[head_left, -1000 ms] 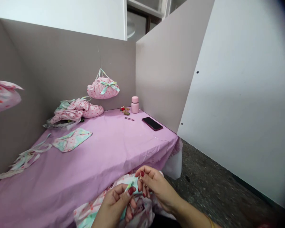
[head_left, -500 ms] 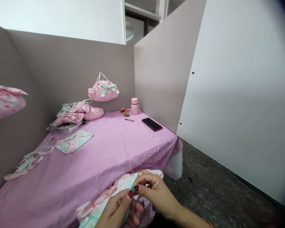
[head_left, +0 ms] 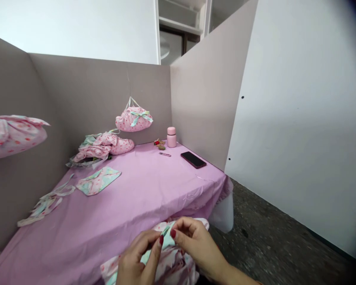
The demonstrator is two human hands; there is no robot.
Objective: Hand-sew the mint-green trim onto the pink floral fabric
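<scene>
A piece of soft fabric, pink with red dots and mint-green patches, lies bunched at the front edge of the table. My left hand pinches a mint-green fold of it between thumb and forefinger. Just to the right, my right hand has its thumb and forefinger closed together close to that fold. Whatever sits between those right fingertips, if anything, is too small to make out. The fabric's lower part is hidden behind my left hand.
The pink-covered table carries a phone, a pink flask, small snips, a thread spool, a folded cloth piece, fabric ties and a fabric heap. A dotted pouch hangs behind. Partition panels enclose it.
My left hand has turned over, its back now upward, and holds the fold higher. The right hand has drawn slightly away from the left fingertips. The view has tilted up and left a little.
</scene>
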